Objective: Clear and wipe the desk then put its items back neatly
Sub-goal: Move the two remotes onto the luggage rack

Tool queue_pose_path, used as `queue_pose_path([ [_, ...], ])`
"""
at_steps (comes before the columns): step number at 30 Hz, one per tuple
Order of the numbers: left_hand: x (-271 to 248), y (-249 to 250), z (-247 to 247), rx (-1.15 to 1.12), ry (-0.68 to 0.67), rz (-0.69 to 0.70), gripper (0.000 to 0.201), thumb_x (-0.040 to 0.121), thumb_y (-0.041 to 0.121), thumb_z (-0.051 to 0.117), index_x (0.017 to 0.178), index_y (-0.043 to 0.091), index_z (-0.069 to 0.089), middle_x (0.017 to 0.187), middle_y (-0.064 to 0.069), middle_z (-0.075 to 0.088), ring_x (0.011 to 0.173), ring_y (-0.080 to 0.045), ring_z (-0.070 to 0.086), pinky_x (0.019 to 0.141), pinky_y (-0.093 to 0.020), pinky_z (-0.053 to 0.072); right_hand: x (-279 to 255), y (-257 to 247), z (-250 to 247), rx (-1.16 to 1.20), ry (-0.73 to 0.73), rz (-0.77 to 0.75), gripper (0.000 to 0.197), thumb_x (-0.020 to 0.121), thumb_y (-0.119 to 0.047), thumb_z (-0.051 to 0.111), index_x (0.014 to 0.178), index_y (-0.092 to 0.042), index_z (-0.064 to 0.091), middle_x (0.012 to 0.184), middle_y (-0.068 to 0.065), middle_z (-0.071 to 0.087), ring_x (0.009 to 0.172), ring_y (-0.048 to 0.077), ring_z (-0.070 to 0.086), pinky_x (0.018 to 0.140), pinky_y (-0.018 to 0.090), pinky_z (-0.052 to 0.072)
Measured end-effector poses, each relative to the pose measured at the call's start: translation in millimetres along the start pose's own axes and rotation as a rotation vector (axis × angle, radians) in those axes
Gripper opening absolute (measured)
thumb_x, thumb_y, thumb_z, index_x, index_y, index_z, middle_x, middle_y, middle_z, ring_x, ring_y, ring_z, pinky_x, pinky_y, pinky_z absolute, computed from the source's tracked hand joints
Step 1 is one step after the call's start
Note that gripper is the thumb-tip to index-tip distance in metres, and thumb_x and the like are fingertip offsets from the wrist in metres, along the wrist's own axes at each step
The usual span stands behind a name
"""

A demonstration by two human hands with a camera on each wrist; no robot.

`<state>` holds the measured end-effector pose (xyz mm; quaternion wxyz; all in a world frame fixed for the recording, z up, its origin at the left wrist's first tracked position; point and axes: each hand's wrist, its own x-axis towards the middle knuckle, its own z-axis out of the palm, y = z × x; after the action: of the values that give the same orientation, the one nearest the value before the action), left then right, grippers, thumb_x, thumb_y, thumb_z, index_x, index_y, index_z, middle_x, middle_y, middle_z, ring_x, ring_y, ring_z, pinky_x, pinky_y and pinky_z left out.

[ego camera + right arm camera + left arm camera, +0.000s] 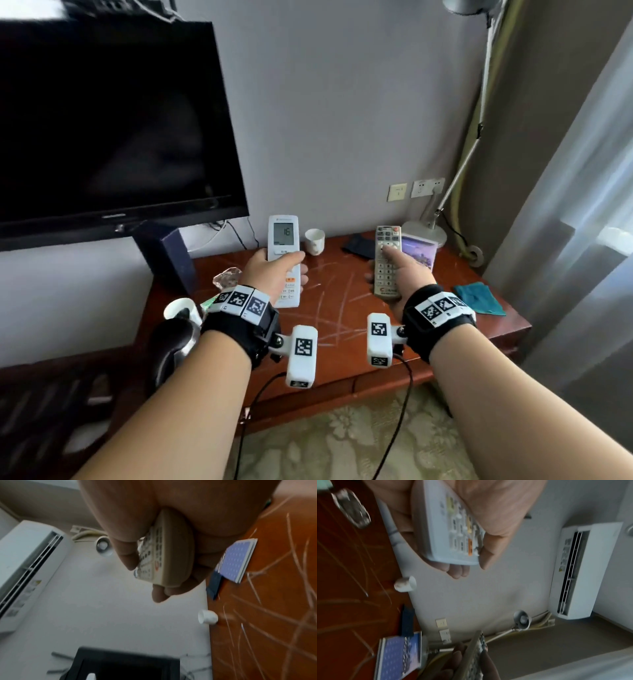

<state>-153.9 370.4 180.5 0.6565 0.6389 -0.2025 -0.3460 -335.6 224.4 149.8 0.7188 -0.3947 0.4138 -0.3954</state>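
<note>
My left hand grips a white air-conditioner remote whose display reads 16, held above the reddish-brown desk. The left wrist view shows the same remote with my thumb across its buttons. My right hand grips a beige TV remote, thumb on its keypad; this TV remote also fills the right wrist view. Both remotes are lifted off the desk. A teal cloth lies at the desk's right edge.
On the desk: a small white cup by the wall, a dark pouch, a purple booklet, a lamp base, a crumpled clear wrapper, a dark box. A black TV hangs at left. The desk top is scratched.
</note>
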Motion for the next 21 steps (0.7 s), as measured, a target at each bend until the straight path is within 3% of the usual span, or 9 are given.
queue_pose_path([
  [4, -29, 8, -148, 0.017, 0.11, 0.006, 0.018, 0.087, 0.018, 0.079, 0.101, 0.012, 0.07, 0.083, -0.013, 0.077, 0.067, -0.025, 0.073, 0.055, -0.032, 0.057, -49, 68, 112, -0.054, -0.067, 0.036, 0.023, 0.096, -0.029, 0.067, 0.107, -0.009, 0.066, 0.073, 0.01, 0.068, 0.056, 0.027, 0.067, 0.056, 0.034, 0.054],
  [7, -44, 16, -258, -0.009, 0.224, 0.014, 0.021, 0.086, 0.02, 0.08, 0.102, 0.012, 0.068, 0.078, -0.011, 0.074, 0.067, -0.029, 0.072, 0.062, -0.038, 0.057, -90, 121, 195, -0.094, -0.162, 0.063, 0.035, 0.091, -0.031, 0.071, 0.113, -0.004, 0.066, 0.076, 0.012, 0.07, 0.064, 0.031, 0.069, 0.063, 0.04, 0.056],
  [9, -54, 15, -315, -0.037, 0.285, 0.003, 0.024, 0.087, 0.021, 0.079, 0.105, 0.01, 0.067, 0.077, -0.01, 0.072, 0.066, -0.03, 0.071, 0.06, -0.037, 0.055, -112, 150, 237, -0.145, -0.224, 0.078, 0.032, 0.092, -0.029, 0.071, 0.11, -0.004, 0.067, 0.078, 0.013, 0.07, 0.065, 0.031, 0.069, 0.061, 0.04, 0.056],
  [14, -73, 5, -408, -0.139, 0.349, -0.056, 0.031, 0.089, 0.022, 0.077, 0.112, 0.005, 0.066, 0.077, -0.012, 0.07, 0.066, -0.031, 0.07, 0.057, -0.033, 0.053, -154, 191, 314, -0.215, -0.307, 0.122, 0.017, 0.1, -0.02, 0.062, 0.11, -0.005, 0.063, 0.076, 0.015, 0.072, 0.061, 0.031, 0.067, 0.053, 0.035, 0.055],
  [17, -79, -7, -444, -0.164, 0.4, -0.082, 0.025, 0.089, 0.021, 0.077, 0.106, 0.006, 0.068, 0.08, -0.014, 0.07, 0.067, -0.03, 0.069, 0.059, -0.034, 0.054, -160, 213, 346, -0.288, -0.341, 0.137, 0.021, 0.1, -0.02, 0.06, 0.114, -0.004, 0.06, 0.083, 0.02, 0.072, 0.065, 0.033, 0.067, 0.064, 0.042, 0.056],
  [21, -86, -24, -491, -0.12, 0.508, -0.129, 0.013, 0.09, 0.024, 0.077, 0.096, 0.014, 0.071, 0.083, -0.011, 0.074, 0.066, -0.023, 0.072, 0.061, -0.031, 0.058, -158, 249, 393, -0.343, -0.391, 0.187, 0.017, 0.101, -0.021, 0.058, 0.109, -0.007, 0.063, 0.082, 0.017, 0.072, 0.061, 0.03, 0.069, 0.054, 0.035, 0.056],
])
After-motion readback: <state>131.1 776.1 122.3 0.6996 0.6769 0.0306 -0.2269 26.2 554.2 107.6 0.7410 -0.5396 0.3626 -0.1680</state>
